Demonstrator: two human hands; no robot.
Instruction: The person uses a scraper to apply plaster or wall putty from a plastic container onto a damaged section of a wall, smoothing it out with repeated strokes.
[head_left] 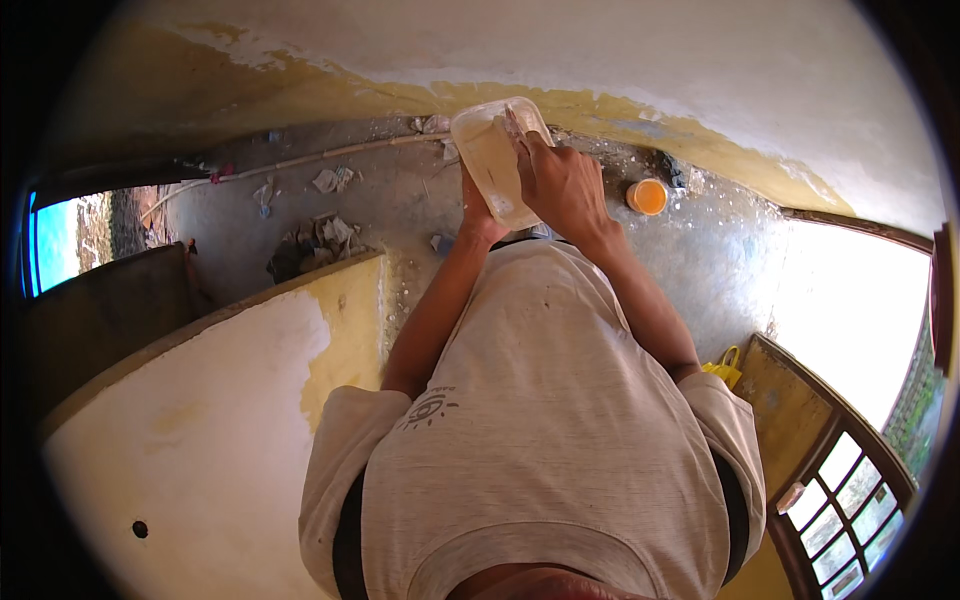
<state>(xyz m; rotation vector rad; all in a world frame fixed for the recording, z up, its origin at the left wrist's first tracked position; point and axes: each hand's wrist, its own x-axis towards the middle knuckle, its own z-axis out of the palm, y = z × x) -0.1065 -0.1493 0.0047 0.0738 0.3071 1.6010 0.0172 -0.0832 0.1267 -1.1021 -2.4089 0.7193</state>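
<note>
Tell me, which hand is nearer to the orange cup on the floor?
Right. The right hand grips the near side of the clear container, apart from the orange cup at its right. The left hand holds the container from beneath, farther away.

- The container (497, 160) was held in front of the person's chest, above the floor (400, 210).
- The left hand (478, 215) was under it, the right hand (562, 185) on its right side.
- A cup (647, 196) stood on the floor, right of the hands.
- Scraps of paper (320, 240) lay on the floor to the left.
- A low wall (230, 400) was at the person's left, a window frame (840, 480) at the lower right.
</note>
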